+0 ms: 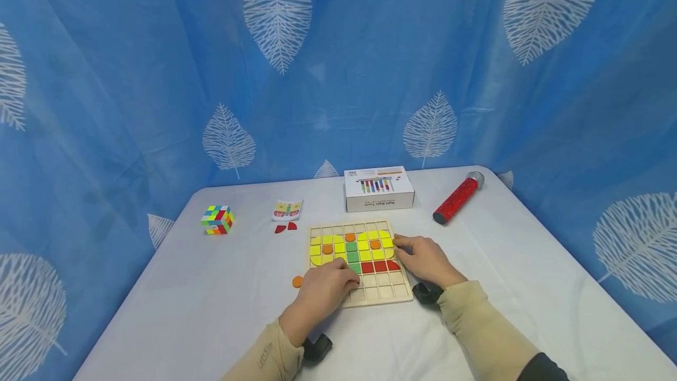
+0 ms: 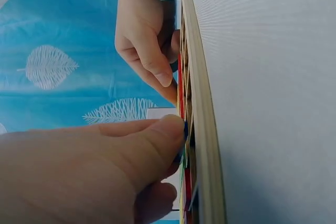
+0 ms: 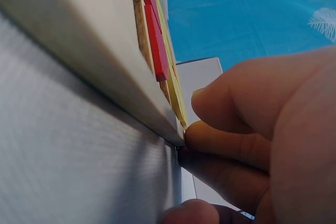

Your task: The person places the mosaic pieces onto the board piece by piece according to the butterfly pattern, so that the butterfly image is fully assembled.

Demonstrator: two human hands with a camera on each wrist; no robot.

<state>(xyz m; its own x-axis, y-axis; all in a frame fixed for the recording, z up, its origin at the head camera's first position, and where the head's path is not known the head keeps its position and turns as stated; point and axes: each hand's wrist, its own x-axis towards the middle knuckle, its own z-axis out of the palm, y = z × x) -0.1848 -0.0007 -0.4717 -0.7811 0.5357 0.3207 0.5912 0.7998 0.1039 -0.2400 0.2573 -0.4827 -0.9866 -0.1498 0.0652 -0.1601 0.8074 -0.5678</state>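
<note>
A square wooden grid board (image 1: pixel 385 293) lies on the table, its far part filled with yellow, green, red and orange pieces. My left hand (image 1: pixel 324 288) is over its near left part. Between thumb and fingers it pinches a small blue tile (image 2: pixel 185 130), mostly hidden by the thumb, right at the board's surface. At the board's right edge rests my right hand (image 1: pixel 425 260), its fingertips (image 3: pixel 197 132) against the side and the thumb raised apart from it. Red tiles (image 3: pixel 156 43) stand out from the board in the right wrist view.
Left of the board lies an orange disc (image 1: pixel 297 281). Farther off are two red pieces (image 1: pixel 280 229), a butterfly pattern card (image 1: pixel 287 210) and a puzzle cube (image 1: pixel 217 220). A white box (image 1: pixel 379 189) stands behind the board, with a red microphone-shaped object (image 1: pixel 456 200) to its right.
</note>
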